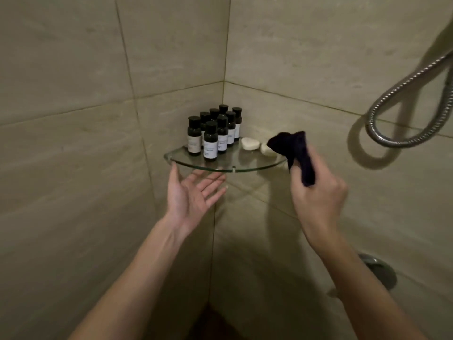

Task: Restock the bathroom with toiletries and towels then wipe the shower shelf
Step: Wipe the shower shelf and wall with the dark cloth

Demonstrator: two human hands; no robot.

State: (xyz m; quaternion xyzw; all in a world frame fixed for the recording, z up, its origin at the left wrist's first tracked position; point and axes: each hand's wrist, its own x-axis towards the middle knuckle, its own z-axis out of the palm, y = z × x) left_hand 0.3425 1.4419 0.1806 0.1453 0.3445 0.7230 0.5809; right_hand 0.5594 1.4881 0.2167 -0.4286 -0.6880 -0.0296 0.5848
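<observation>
- Glass corner shelf [247,161]: fixed where two tiled walls [73,94] meet. Quarter-round, with a clear curved front rim.
- Small dark bottles [210,143]: eight counted, black caps and pale labels. All stand upright in a tight cluster on the left and rear part of the shelf.
- Soap bars: a first white bar [250,144] lies on the glass just right of the bottles. A second white bar [265,149] lies further right, partly hidden behind the cloth.
- Left hand [191,195]: palm up, fingers straight and spread, holding nothing. It sits just under the front rim of the shelf. The thumb tip reaches the rim's left end; contact cannot be confirmed.
- Right hand [318,200]: back towards the camera, fingers curled round a dark cloth [297,153].
- The cloth rises bunched from that grip to the right end of the shelf. Whether it touches the glass cannot be told.
- Chrome shower hose [404,111]: hangs in a loop on the right wall, well apart from the shelf.
- Round chrome wall fitting [378,268]: low on the right wall, partly hidden behind the right forearm.
</observation>
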